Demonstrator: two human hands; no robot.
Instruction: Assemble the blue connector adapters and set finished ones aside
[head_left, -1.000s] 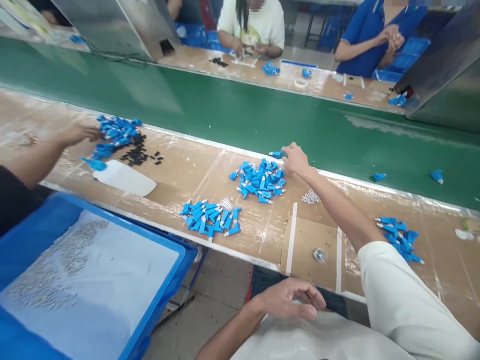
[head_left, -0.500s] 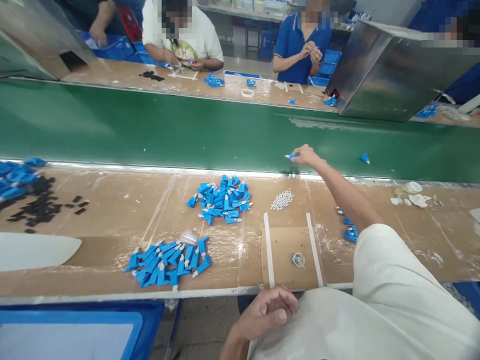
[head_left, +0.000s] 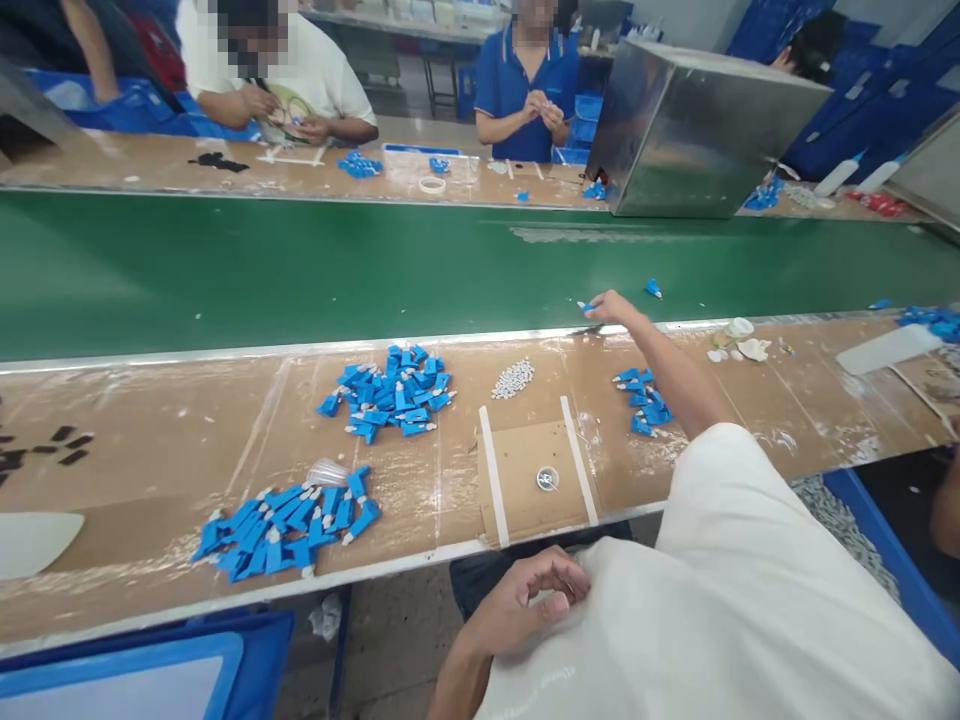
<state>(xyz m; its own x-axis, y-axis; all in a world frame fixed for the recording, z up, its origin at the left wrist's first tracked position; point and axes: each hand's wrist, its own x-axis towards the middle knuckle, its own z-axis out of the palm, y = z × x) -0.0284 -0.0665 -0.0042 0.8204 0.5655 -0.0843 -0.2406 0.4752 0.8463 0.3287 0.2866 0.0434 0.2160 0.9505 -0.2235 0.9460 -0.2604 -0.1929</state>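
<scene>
Over the near edge of the green belt (head_left: 300,270), my right hand (head_left: 611,307) pinches a small blue piece (head_left: 586,307) with a pale tip. My left hand (head_left: 532,595) rests by my shirt below the table edge, fingers loosely curled and apart, holding nothing. Beyond my right hand another blue piece (head_left: 653,289) lies on the belt. On the table are a blue pile (head_left: 394,392), a nearer blue pile (head_left: 285,525), small white parts (head_left: 513,379), and a few blue pieces (head_left: 643,400) beside my right forearm. A small round cup (head_left: 547,479) stands on cardboard (head_left: 525,455) between white strips.
Across the belt a person in white (head_left: 337,85) and a person in blue (head_left: 491,80) handle small parts. A metal box (head_left: 675,130) stands on the far table. A white bottle (head_left: 889,350) lies at right; a blue bin (head_left: 900,560) sits below.
The view has shifted to the right, so the table's things appear further left. My right hand still holds the blue piece over the belt. The loose piece on the belt is now nearer my right hand.
</scene>
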